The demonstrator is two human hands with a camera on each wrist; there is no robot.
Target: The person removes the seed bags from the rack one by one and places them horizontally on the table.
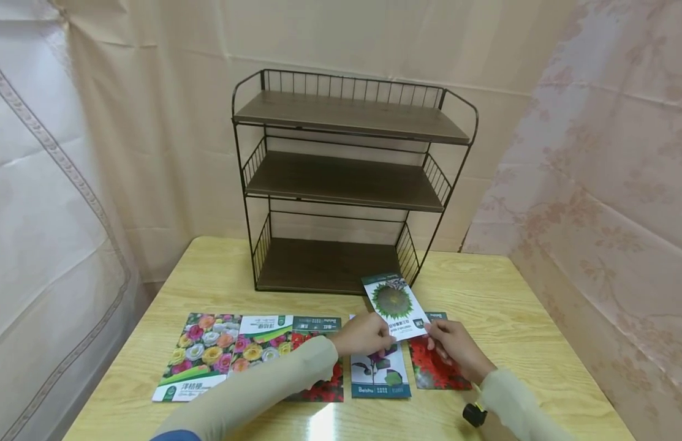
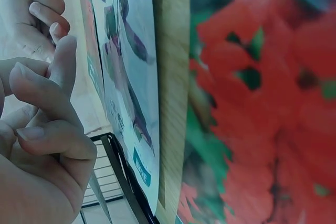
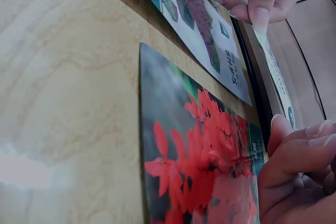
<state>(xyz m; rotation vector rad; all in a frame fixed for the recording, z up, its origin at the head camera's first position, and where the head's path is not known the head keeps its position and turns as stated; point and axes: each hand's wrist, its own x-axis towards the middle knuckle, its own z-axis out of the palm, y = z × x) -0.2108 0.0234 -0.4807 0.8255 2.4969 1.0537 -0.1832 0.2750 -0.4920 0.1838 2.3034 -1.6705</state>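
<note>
A white seed packet (image 1: 394, 302) with a large green-rimmed flower head is held tilted above the table, in front of the shelf. My left hand (image 1: 365, 334) pinches its near left corner, and my right hand (image 1: 458, 346) pinches the near right corner. In the right wrist view the packet (image 3: 275, 80) shows nearly edge-on between both hands. Beneath it lies a packet with purple plants (image 1: 380, 375), partly covered. Under my right hand is a red-flower packet (image 1: 437, 369); another red-flower packet (image 1: 324, 392) lies partly behind my left forearm.
Two packets with mixed-colour blooms, one at far left (image 1: 200, 349) and one beside it (image 1: 263, 349), lie on the wooden table (image 1: 484, 288). A three-tier shelf (image 1: 341, 180) with black wire rails stands at the back, against hanging cloth (image 1: 170, 153).
</note>
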